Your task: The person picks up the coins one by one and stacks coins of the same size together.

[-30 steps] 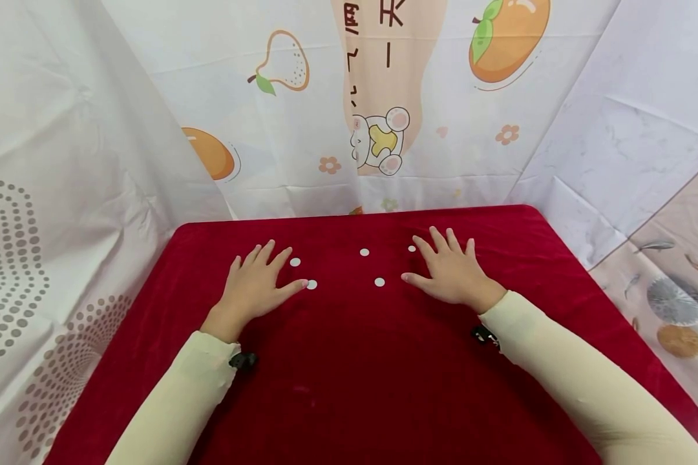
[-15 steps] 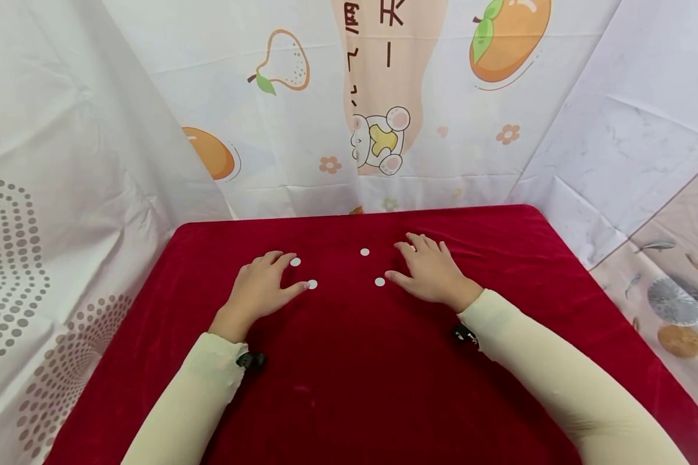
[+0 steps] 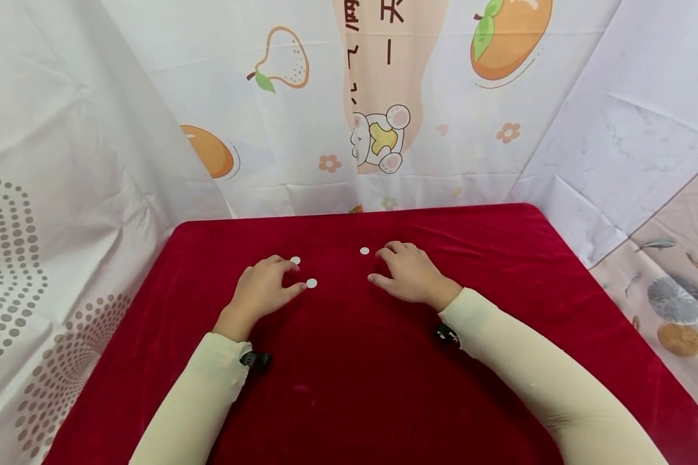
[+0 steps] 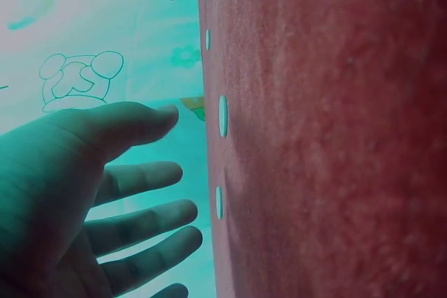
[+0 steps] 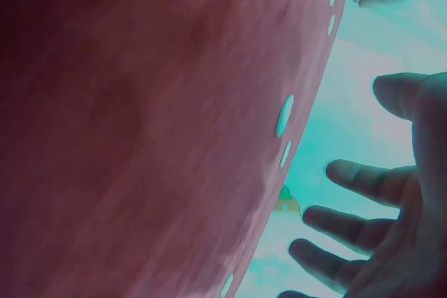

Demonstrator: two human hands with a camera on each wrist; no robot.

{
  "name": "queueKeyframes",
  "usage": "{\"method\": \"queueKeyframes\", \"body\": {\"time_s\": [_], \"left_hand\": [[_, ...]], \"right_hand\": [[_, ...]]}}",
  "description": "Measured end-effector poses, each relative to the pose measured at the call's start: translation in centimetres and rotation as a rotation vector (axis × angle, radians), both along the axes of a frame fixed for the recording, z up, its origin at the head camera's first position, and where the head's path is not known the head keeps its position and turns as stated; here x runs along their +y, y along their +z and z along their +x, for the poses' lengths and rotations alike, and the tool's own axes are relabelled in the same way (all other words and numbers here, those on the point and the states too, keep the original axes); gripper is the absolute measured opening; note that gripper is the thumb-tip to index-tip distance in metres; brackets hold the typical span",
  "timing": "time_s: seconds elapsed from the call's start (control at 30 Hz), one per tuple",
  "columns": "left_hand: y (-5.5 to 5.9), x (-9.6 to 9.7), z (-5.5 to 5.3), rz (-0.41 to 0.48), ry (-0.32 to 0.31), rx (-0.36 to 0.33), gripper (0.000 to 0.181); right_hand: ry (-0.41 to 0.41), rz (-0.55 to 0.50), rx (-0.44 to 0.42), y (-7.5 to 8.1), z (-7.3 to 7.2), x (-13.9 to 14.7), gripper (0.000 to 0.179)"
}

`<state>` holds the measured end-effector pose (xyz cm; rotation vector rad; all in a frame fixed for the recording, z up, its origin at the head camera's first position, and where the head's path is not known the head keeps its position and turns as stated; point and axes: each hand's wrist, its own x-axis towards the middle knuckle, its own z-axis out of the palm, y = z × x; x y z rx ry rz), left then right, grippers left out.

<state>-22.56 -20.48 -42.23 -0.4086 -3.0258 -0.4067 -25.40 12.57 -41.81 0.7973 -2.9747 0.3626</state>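
Note:
Several small flat white discs lie on a red cloth [image 3: 326, 361]. My left hand [image 3: 262, 289] hovers at the left pair: a front white disc [image 3: 311, 283] by the thumb tip and a back white disc [image 3: 295, 260] by the fingertips. In the left wrist view, its loosely bent fingers [image 4: 150, 218] stay apart from the cloth with nothing between them. My right hand [image 3: 410, 274] hovers right of a middle white disc [image 3: 364, 251] and hides other discs in the head view. The right wrist view shows its spread, bent fingers [image 5: 349, 228] holding nothing, with a white disc [image 5: 284, 116] below.
The red cloth covers a table whose far edge meets a white printed curtain [image 3: 302, 142]. More curtains hang at the left [image 3: 52, 129] and right [image 3: 628, 142]. A small black device [image 3: 256, 360] is strapped at the left wrist, another black device [image 3: 446, 334] at the right.
My right hand has moved left and slightly nearer, over the right-hand discs. My left hand has shifted slightly right. The fingers of both hands have bent from a flat spread. The discs stay put.

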Motion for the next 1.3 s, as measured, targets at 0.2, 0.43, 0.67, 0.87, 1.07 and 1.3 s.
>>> {"method": "queueKeyframes", "body": {"time_s": [0.2, 0.43, 0.67, 0.87, 1.07, 1.3], "left_hand": [[0.1, 0.3, 0.0, 0.067, 0.008, -0.046, 0.029], [0.4, 0.7, -0.3, 0.105, 0.042, -0.098, 0.025], [0.3, 0.8, -0.6, 0.124, 0.051, -0.12, 0.025], [0.3, 1.1, -0.8, 0.135, 0.067, -0.157, 0.024], [0.4, 1.5, -1.3, 0.145, 0.078, -0.172, 0.025], [-0.2, 1.4, -0.7, 0.139, 0.079, -0.185, 0.027]], "right_hand": [[0.039, -0.048, -0.052, 0.0, -0.1, -1.5, 0.043], [0.06, -0.117, -0.093, -0.1, -0.3, -3.2, 0.036], [0.073, -0.12, -0.095, -0.6, -0.5, -4.4, 0.028], [0.081, -0.133, -0.122, -0.7, -0.5, -5.3, 0.026], [0.075, -0.123, -0.113, -0.7, -0.8, -5.8, 0.025], [0.104, -0.112, -0.109, -1.3, -0.7, -6.8, 0.025]]}}
